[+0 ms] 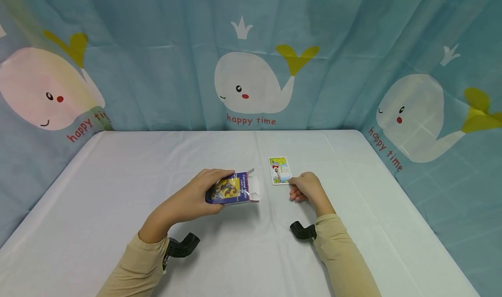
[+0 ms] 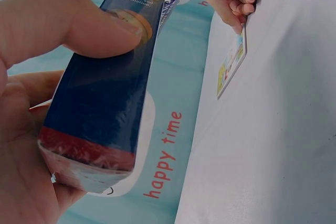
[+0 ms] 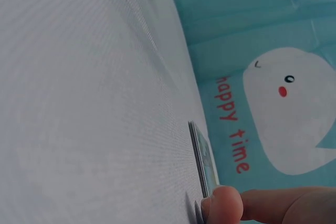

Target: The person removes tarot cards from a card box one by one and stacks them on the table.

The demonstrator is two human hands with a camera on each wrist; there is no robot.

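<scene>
My left hand (image 1: pixel 192 195) grips a dark blue card box (image 1: pixel 227 189) lettered "Universal Waite", holding it above the white tabletop. A white flap (image 1: pixel 254 187) stands open at the box's right end. In the left wrist view the thumb (image 2: pixel 102 32) lies along the box's narrow side. To the right, a thin stack of picture cards (image 1: pixel 279 170) lies face up. My right hand (image 1: pixel 307 188) pinches its near right corner, the other fingers curled underneath. The right wrist view shows the stacked card edges (image 3: pixel 197 153) close to the table, with thumb and finger at the corner.
A white cloth (image 1: pixel 117 192) covers the table. Blue curtains (image 1: pixel 157 70) with whale prints hang along the back and both sides. Black wrist camera mounts (image 1: pixel 183 246) jut out from both sleeves.
</scene>
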